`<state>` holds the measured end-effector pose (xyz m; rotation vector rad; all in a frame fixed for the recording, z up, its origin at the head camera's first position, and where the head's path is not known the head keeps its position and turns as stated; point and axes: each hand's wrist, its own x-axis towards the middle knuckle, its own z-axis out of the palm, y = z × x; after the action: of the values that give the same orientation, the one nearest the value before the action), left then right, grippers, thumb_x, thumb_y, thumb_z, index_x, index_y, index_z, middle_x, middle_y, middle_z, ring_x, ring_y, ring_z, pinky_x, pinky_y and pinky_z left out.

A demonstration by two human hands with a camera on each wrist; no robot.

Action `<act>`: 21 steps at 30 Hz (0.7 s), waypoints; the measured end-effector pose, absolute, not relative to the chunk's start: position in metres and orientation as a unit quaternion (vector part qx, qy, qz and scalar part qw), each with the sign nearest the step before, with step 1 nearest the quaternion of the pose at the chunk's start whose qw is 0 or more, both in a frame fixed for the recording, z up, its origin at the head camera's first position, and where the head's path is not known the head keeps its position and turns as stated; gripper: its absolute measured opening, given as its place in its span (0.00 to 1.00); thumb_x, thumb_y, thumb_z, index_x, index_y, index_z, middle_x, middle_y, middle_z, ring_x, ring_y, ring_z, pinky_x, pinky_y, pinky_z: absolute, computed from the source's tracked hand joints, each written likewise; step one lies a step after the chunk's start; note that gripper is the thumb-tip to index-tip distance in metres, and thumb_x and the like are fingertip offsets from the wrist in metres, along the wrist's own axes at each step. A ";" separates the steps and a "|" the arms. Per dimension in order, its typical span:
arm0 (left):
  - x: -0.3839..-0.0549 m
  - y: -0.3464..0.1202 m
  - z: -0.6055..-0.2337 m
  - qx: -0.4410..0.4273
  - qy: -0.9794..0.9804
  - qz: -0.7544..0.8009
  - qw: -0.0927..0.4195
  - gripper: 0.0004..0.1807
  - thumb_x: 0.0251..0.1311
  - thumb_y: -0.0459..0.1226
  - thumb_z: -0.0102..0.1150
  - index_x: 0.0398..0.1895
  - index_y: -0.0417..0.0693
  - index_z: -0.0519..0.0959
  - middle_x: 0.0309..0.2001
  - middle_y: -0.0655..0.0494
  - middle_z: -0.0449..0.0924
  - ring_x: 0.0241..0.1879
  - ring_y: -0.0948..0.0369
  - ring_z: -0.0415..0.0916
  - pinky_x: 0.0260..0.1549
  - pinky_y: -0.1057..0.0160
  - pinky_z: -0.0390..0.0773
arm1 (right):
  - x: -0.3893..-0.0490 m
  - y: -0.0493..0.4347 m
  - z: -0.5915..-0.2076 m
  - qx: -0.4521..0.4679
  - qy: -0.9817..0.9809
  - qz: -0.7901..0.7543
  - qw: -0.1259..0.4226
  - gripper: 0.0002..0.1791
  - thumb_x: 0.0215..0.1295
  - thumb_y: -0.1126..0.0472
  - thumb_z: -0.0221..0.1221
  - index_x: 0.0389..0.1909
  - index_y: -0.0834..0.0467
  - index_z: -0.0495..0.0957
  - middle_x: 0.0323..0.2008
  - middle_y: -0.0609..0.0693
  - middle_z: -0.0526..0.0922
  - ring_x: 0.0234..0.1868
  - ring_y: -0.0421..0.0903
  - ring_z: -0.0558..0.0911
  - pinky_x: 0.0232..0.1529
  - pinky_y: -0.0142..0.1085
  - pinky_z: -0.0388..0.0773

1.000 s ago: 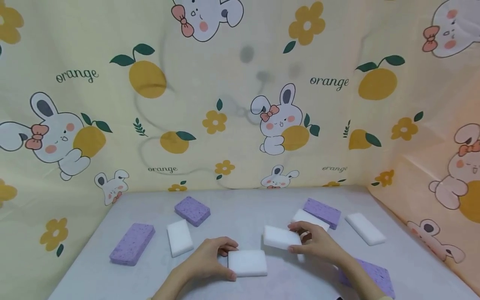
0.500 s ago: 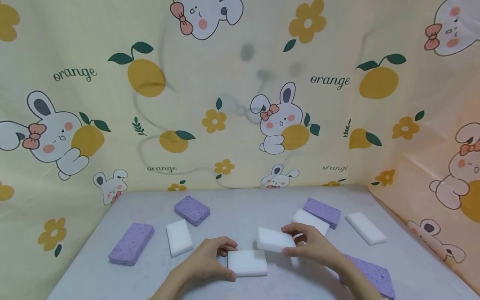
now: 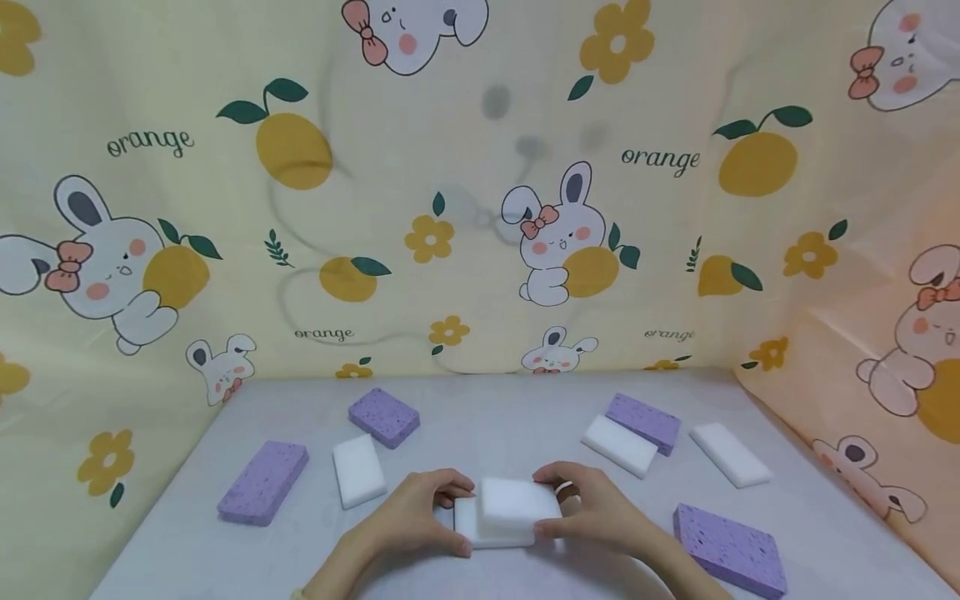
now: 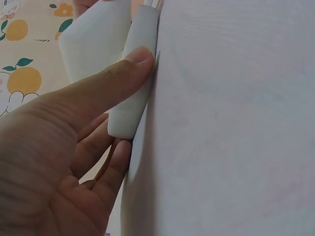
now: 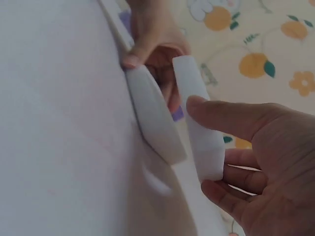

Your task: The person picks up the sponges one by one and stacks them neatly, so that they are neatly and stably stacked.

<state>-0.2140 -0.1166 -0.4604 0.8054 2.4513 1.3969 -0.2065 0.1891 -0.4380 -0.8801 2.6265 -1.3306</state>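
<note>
Near the front middle of the table, a white sponge (image 3: 467, 523) lies flat, gripped at its left end by my left hand (image 3: 416, 512). In the left wrist view the thumb is along the side of this sponge (image 4: 129, 115) and fingers are at its end. My right hand (image 3: 592, 510) holds a second white sponge (image 3: 519, 502) by its right end, between thumb and fingers. It is above the first one and hides part of it in the head view. The right wrist view shows a gap between the held sponge (image 5: 202, 135) and the lower sponge (image 5: 152, 115).
To the left lie purple sponges, one nearer (image 3: 264, 483) and one farther (image 3: 384, 417), and a white sponge (image 3: 359, 471). At right, a purple sponge (image 3: 645, 421) touches a white one (image 3: 618, 446). Another white sponge (image 3: 730, 454) and a purple sponge (image 3: 730, 550) lie beyond my right hand.
My right hand has moved left with its white sponge, bringing it from the right side to over the lower sponge. My left hand has kept its place on the lower sponge.
</note>
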 end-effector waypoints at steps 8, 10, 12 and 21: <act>-0.217 -0.119 -0.464 0.271 0.835 0.467 0.109 0.35 0.37 0.45 0.83 0.53 0.55 0.78 0.48 0.69 0.81 0.45 0.66 0.77 0.49 0.64 0.77 | -0.203 0.175 -0.438 -0.269 0.869 -0.413 0.039 0.34 0.47 0.49 0.76 0.52 0.61 0.77 0.48 0.46 0.81 0.43 0.44 0.81 0.47 0.41 0.80; -0.218 -0.119 -0.464 0.268 0.836 0.465 0.110 0.36 0.36 0.46 0.83 0.53 0.54 0.78 0.48 0.69 0.81 0.45 0.66 0.77 0.49 0.64 0.76 | -0.202 0.173 -0.438 -0.271 0.867 -0.416 0.037 0.34 0.47 0.49 0.76 0.52 0.62 0.76 0.49 0.47 0.81 0.43 0.46 0.81 0.48 0.42 0.80; -0.218 -0.120 -0.464 0.265 0.838 0.464 0.112 0.37 0.36 0.46 0.83 0.54 0.53 0.78 0.47 0.69 0.81 0.44 0.66 0.77 0.49 0.64 0.76 | -0.202 0.170 -0.438 -0.276 0.864 -0.419 0.035 0.35 0.48 0.49 0.76 0.53 0.63 0.76 0.49 0.48 0.80 0.44 0.47 0.80 0.48 0.43 0.79; -0.220 -0.121 -0.465 0.269 0.836 0.464 0.113 0.37 0.36 0.45 0.83 0.54 0.54 0.78 0.45 0.68 0.79 0.44 0.66 0.77 0.49 0.63 0.77 | -0.207 0.155 -0.440 -0.285 0.866 -0.410 0.039 0.36 0.45 0.50 0.78 0.53 0.63 0.76 0.49 0.47 0.80 0.43 0.46 0.79 0.45 0.40 0.80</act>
<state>-0.2204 -0.1208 -0.4648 0.7901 2.4542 1.3607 -0.2072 0.1546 -0.4404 -0.8724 2.6551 -1.2558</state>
